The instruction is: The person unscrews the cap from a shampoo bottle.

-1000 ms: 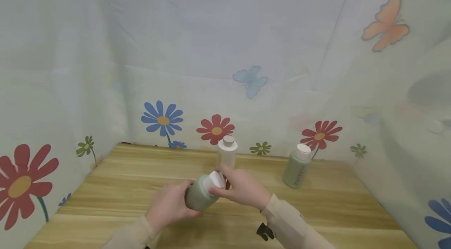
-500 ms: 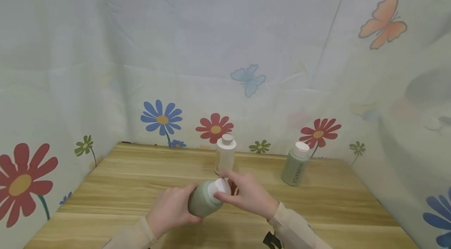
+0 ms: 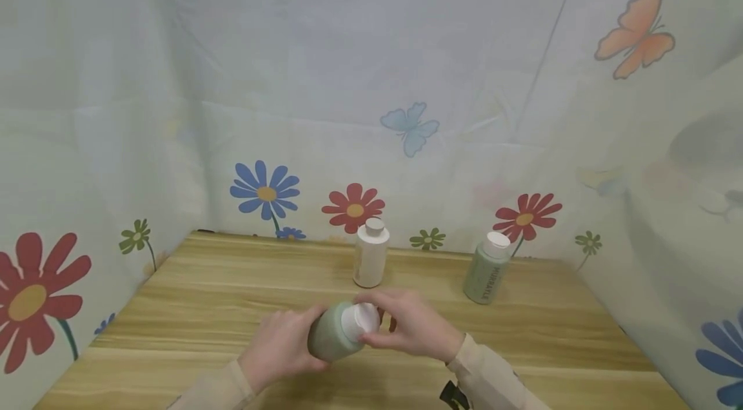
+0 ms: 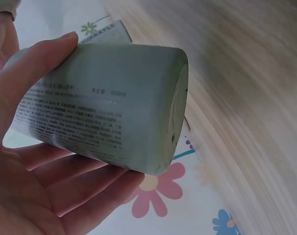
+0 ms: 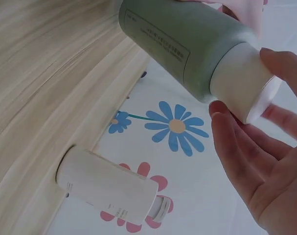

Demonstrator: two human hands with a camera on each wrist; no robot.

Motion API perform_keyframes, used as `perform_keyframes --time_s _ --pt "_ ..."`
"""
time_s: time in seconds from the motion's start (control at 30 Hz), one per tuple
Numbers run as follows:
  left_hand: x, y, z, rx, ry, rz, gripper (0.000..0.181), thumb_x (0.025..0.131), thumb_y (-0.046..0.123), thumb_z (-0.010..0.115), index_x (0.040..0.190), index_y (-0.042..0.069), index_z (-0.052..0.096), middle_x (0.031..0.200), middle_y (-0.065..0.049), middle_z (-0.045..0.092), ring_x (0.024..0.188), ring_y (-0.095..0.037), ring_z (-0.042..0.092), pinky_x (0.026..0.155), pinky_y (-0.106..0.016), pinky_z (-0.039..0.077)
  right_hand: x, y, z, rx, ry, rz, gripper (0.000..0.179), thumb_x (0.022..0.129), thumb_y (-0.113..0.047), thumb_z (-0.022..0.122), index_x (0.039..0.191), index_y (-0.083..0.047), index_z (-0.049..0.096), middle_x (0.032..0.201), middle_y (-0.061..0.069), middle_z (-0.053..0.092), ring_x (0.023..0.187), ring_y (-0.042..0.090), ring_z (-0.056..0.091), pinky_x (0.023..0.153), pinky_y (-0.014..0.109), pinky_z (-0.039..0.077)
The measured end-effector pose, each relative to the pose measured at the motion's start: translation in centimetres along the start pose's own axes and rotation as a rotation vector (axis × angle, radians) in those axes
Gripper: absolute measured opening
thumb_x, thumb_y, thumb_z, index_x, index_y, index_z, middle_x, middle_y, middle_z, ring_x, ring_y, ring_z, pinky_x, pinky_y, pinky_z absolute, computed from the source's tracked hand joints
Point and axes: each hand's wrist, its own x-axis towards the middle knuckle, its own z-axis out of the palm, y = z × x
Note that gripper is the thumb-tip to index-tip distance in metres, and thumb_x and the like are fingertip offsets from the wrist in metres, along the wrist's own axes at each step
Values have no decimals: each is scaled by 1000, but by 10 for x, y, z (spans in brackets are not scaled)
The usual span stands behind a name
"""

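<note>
A green bottle (image 3: 332,336) with a white cap (image 3: 358,321) lies tilted above the wooden table, its cap end pointing right. My left hand (image 3: 284,340) grips its body, with the thumb on one side and the fingers on the other. Small printed text covers the bottle's side in the left wrist view, where its base faces away from the palm. My right hand (image 3: 415,326) holds the cap between thumb and fingers; the right wrist view shows the fingertips (image 5: 219,108) at the cap's lower edge.
A white bottle (image 3: 371,255) with a narrow cap stands upright behind my hands. Farther right stands another green bottle (image 3: 486,271) with a white cap. The wooden table (image 3: 232,287) ends at a flower-printed curtain (image 3: 313,139) at the back and sides.
The green bottle has tipped further toward horizontal and lowered slightly. My right hand has shifted right and down, its fingers changing position around the cap, leaving the white bottle fully uncovered.
</note>
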Motion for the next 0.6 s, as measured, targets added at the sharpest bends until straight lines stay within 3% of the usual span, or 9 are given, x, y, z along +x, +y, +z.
perform_keyframes --time_s 0.13,0.3,0.43,0.6 --pt "-1 -1 0 -7 -4 17 70 51 41 90 109 11 63 84 0 73 66 -12 65 57 -28 47 -1 0 -3 -19 -33 -10 48 84 -31 75 126 -15 58 111 0 68 86 5 60 61 11 48" --pt "-2 0 -1 -4 11 16 70 51 42 90 108 11 64 84 1 73 65 -10 63 57 -26 46 -2 -2 -4 67 -72 111 56 85 -39 72 133 -18 53 111 -6 67 90 3 60 66 20 51" --pt "-3 1 -2 0 30 2 68 50 42 90 106 12 64 81 2 71 63 -10 62 55 -26 44 -3 -3 -1 100 -36 191 56 84 -47 71 131 -21 54 104 -12 66 86 2 60 65 20 49" --pt "-2 1 -2 2 32 -5 68 50 42 90 107 14 64 81 3 71 63 -10 61 54 -27 43 -4 -1 5 89 40 190 44 84 -48 71 119 -24 60 89 -15 65 75 2 59 60 16 46"
